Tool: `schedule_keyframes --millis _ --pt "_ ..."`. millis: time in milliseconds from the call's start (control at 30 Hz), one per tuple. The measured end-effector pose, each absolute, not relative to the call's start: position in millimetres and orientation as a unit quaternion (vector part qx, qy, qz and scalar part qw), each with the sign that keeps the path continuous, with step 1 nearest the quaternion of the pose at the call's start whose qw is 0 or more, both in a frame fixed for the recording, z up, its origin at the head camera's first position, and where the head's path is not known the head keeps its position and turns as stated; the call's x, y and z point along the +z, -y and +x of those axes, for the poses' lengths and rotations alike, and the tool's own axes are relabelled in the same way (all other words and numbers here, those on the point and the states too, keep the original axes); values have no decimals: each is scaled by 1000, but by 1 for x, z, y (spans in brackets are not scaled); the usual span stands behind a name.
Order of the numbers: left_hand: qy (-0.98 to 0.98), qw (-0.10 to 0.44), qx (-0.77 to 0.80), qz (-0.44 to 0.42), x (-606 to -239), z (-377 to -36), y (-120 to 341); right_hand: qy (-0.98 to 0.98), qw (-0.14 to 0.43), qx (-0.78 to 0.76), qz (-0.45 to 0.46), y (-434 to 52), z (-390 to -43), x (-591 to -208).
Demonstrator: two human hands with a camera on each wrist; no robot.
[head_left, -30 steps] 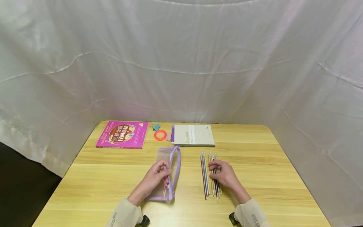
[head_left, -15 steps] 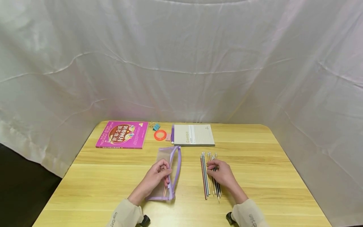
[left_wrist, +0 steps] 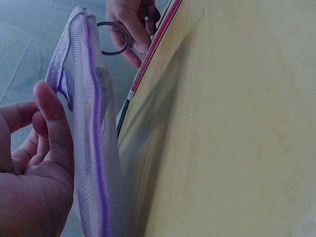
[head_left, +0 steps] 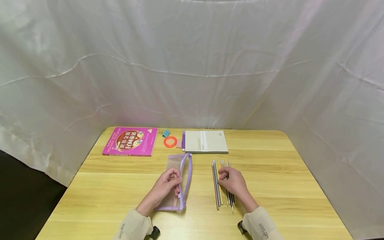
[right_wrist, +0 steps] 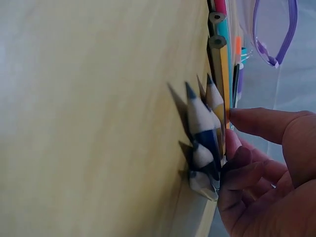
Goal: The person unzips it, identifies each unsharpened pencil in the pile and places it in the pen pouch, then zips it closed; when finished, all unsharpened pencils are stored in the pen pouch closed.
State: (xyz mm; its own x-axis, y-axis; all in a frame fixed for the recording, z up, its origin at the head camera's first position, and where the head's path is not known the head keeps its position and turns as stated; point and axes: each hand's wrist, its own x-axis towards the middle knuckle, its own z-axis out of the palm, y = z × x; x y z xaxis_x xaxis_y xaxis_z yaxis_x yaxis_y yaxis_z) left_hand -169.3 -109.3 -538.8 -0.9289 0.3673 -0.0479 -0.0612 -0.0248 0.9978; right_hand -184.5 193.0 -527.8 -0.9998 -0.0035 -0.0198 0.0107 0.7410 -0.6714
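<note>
My left hand (head_left: 165, 185) pinches the edge of a see-through mesh pencil case (left_wrist: 94, 128) with a purple zip, its mouth parted toward the right. A thin stick-like item (head_left: 175, 201) shows inside the case. At the right, my right hand (head_left: 234, 181) has thumb and index fingertips at a yellow pencil (head_left: 220, 195), beside the red and teal pencils (head_left: 216, 191). Several more pencils (right_wrist: 202, 118) with sharpened tips lie just under its curled fingers, partly hidden in the head view. The contact with the yellow pencil is partly covered by the fingers.
Along the back of the wooden table (head_left: 285, 200) lie a pink book (head_left: 132, 141), a blue binder clip (head_left: 166, 133), an orange ring-shaped roll (head_left: 170, 142), a pink eraser (head_left: 179, 144), a purple pen (head_left: 183, 141) and a notebook (head_left: 207, 141). Pale curtains (head_left: 192, 66) enclose the table.
The yellow pencil has shifted left, up against the red and teal pencils, and my right hand has moved slightly left with it. My left hand keeps its hold on the pencil case.
</note>
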Motion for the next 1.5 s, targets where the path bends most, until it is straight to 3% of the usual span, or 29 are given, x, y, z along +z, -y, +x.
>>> schedule_keyframes --millis 500,1167,1500 --pt "-683 149 705 122 -539 -169 108 -939 11 -345 11 -193 -189 -528" --pt "-683 154 704 117 -539 -170 108 -917 53 -394 43 -188 -194 -523" --pt "-683 160 704 113 -541 -170 107 -926 41 -373 47 -190 -192 -522"
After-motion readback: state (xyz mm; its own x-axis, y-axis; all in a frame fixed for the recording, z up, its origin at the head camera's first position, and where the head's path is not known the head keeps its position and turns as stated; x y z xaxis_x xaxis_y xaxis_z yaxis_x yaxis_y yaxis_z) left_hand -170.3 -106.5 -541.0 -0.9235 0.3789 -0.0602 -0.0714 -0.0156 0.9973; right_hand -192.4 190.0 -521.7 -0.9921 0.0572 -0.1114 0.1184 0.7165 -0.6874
